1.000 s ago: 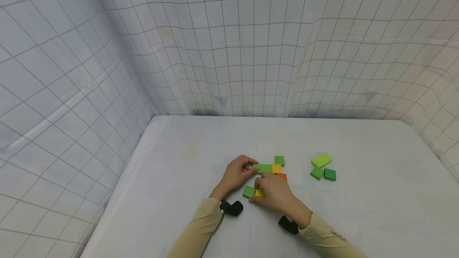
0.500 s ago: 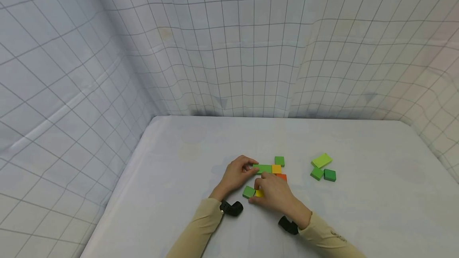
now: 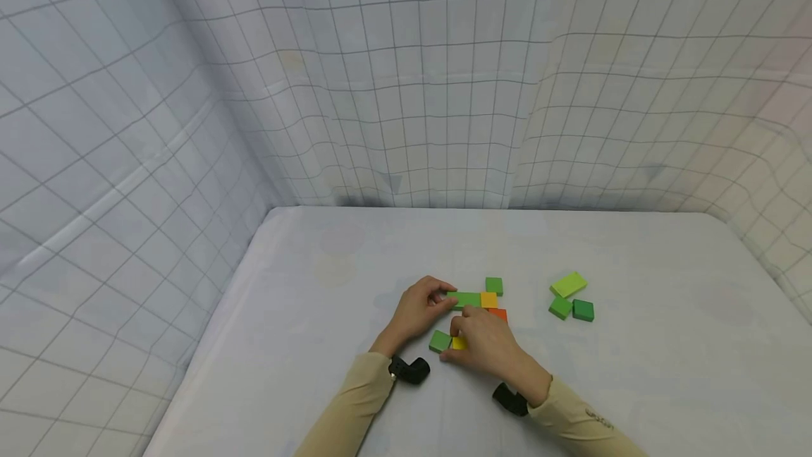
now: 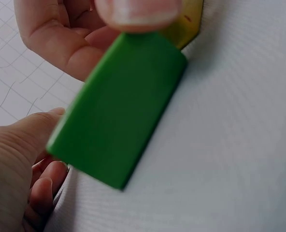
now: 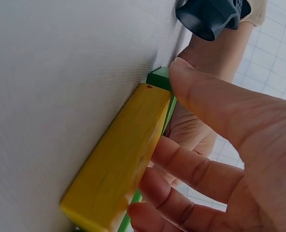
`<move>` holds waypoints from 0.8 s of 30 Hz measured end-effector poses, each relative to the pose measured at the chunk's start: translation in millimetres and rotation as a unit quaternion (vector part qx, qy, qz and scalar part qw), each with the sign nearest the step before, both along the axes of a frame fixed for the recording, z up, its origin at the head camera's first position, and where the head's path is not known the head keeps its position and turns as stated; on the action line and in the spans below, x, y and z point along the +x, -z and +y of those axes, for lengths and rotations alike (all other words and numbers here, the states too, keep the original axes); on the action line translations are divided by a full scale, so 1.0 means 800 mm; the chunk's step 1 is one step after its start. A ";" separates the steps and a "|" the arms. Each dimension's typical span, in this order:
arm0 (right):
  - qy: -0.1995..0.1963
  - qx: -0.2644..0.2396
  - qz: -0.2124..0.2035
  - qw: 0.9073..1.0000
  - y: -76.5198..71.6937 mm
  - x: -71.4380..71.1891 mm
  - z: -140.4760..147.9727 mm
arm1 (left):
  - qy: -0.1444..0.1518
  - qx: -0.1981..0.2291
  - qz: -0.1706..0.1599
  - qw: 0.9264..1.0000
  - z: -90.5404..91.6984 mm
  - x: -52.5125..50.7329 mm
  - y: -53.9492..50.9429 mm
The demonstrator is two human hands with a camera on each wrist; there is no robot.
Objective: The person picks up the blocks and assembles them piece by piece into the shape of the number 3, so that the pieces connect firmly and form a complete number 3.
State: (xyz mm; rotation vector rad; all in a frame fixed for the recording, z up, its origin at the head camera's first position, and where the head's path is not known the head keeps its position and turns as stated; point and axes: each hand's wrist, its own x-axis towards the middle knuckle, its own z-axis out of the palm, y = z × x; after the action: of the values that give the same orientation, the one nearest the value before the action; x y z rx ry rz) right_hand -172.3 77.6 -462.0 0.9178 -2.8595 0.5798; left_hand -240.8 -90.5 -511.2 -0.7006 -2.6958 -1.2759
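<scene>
In the head view my left hand (image 3: 415,310) holds the left end of a long light-green block (image 3: 467,300) between thumb and index finger. An orange block (image 3: 488,300) abuts its right end, and a red-orange block (image 3: 499,314) lies just in front. My right hand (image 3: 487,340) is bent over a yellow block (image 3: 459,343) and a green block (image 3: 440,341) at its left. In the right wrist view its thumb touches the green block (image 5: 158,77), while other fingers lie along the yellow block (image 5: 119,154). The right palm hides part of the arrangement.
A small green block (image 3: 494,285) sits behind the orange one. Farther right lie a lime block (image 3: 569,284), a green block (image 3: 561,307) and a dark-green block (image 3: 583,310). The white-covered table (image 3: 304,288) meets grid-patterned curtains (image 3: 406,90) at its back and sides.
</scene>
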 end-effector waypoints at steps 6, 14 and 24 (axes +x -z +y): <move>0.000 0.000 -0.006 1.000 0.000 0.000 0.000 | 0.001 0.003 0.000 1.000 -0.001 0.001 0.000; 0.007 0.011 -0.004 1.000 -0.012 0.002 0.004 | 0.005 -0.002 0.008 1.000 -0.002 0.000 0.001; 0.053 -0.019 -0.043 0.997 -0.058 -0.004 0.043 | 0.007 -0.002 0.020 1.000 -0.003 -0.001 0.003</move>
State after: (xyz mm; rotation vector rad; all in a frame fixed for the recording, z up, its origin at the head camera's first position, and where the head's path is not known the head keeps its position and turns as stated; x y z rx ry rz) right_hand -175.3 112.4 -415.4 0.7483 -2.9401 0.6763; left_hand -242.0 -92.7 -513.9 -0.7389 -2.6664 -1.2462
